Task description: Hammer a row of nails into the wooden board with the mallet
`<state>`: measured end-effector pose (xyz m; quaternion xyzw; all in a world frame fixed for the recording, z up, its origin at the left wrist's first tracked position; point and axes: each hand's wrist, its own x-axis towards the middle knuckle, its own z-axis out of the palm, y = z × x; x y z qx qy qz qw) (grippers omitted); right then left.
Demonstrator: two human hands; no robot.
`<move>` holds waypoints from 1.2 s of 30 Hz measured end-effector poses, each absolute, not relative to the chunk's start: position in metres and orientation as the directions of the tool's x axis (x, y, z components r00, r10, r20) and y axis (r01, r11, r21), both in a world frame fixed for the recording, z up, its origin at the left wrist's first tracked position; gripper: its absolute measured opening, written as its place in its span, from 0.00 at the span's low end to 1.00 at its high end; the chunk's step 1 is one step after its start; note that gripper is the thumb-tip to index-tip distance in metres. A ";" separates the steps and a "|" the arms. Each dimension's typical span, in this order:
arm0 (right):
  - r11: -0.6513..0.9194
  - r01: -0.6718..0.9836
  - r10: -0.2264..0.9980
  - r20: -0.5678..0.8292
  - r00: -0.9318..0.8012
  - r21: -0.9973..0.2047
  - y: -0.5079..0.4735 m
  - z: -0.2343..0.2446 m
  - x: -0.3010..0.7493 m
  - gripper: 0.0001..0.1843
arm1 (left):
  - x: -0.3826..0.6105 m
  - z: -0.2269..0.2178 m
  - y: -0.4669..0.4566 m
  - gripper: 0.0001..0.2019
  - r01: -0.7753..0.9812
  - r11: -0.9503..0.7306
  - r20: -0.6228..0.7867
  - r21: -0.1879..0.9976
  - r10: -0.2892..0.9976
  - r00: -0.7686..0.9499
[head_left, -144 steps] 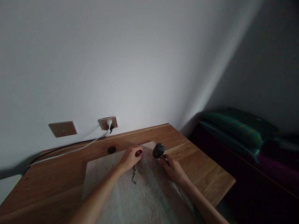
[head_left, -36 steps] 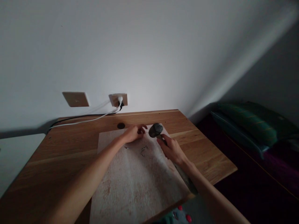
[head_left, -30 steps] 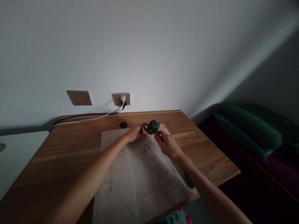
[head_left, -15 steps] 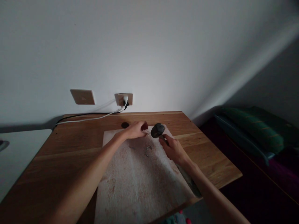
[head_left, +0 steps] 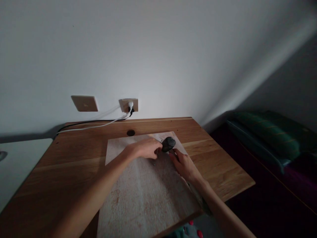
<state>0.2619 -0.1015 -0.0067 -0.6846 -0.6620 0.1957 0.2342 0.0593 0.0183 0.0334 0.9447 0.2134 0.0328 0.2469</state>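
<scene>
A mallet (head_left: 169, 144) with a dark, thick head is held by its handle in my right hand (head_left: 184, 165), which is closed round it. The head hangs just above the far part of a whitish wooden board (head_left: 141, 195). Right beside it, to the left, my left hand (head_left: 148, 148) is low over the board with its fingers curled down. Whatever its fingertips hold, if anything, is hidden. One small metal piece, perhaps a nail (head_left: 154, 164), shows on the board below the left fingers. The hand covers the area where other such pieces were lying.
The board lies on a brown wooden table (head_left: 213, 158) against a white wall. A socket (head_left: 128, 105) with plugged-in cables (head_left: 104, 125) is behind. A white surface (head_left: 22, 165) stands at left, green cushions (head_left: 267, 132) at right. Something with red knobs (head_left: 199, 233) sits below the board's near edge.
My left hand has moved nearer to me and slightly right, over the loose metal pieces. The mallet head has dropped a little and tilted. The view has shifted slightly.
</scene>
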 end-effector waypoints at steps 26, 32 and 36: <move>-0.015 0.795 0.998 0.034 0.045 -0.606 -0.103 -0.003 0.261 0.19 | 0.043 0.014 0.053 0.04 0.449 -0.747 -0.016 0.490 0.507 0.862; -0.023 0.793 0.998 0.033 0.053 -0.609 -0.103 -0.003 0.262 0.18 | 0.045 0.018 0.045 0.07 0.416 -0.790 -0.062 0.450 0.437 0.898; -0.016 0.799 0.998 0.033 0.045 -0.602 -0.103 -0.003 0.263 0.17 | 0.038 0.018 0.040 0.07 0.431 -0.786 -0.040 0.443 0.462 0.886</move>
